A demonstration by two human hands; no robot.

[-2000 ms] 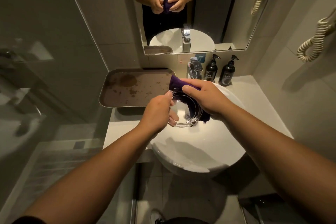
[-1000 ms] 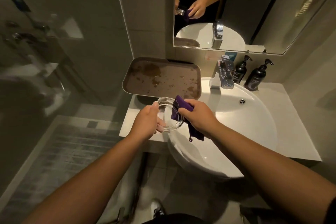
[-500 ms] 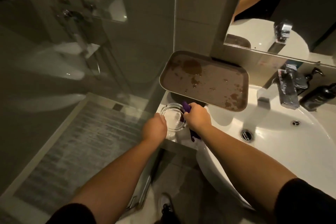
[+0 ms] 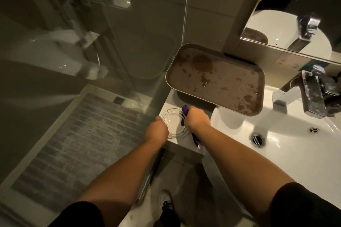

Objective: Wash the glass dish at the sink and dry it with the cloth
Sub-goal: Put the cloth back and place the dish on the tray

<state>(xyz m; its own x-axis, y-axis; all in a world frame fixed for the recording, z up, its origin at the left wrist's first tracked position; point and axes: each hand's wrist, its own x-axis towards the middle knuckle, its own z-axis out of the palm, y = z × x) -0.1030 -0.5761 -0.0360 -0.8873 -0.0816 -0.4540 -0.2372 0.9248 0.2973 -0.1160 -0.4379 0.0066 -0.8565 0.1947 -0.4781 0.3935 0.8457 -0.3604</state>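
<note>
At the counter's (image 4: pixel 167 106) front left corner, the left hand (image 4: pixel 156 131) curls around the near left rim of the glass dish (image 4: pixel 173 125). The dish is round, with no long axis, and its mouth faces up, level on or just above the counter. Two seconds ago it was tilted above the sink (image 4: pixel 276 145). At its right rim the right hand (image 4: pixel 196 120) is closed on the purple cloth (image 4: pixel 185 111). Behind, the stained tray (image 4: pixel 215 79) overhangs the sink edge.

White counter (image 4: pixel 167 106) — glass dish (image 4: pixel 174 123) near its corner, brown tray (image 4: pixel 217 79) behind, sink (image 4: pixel 295 153) alongside
</note>
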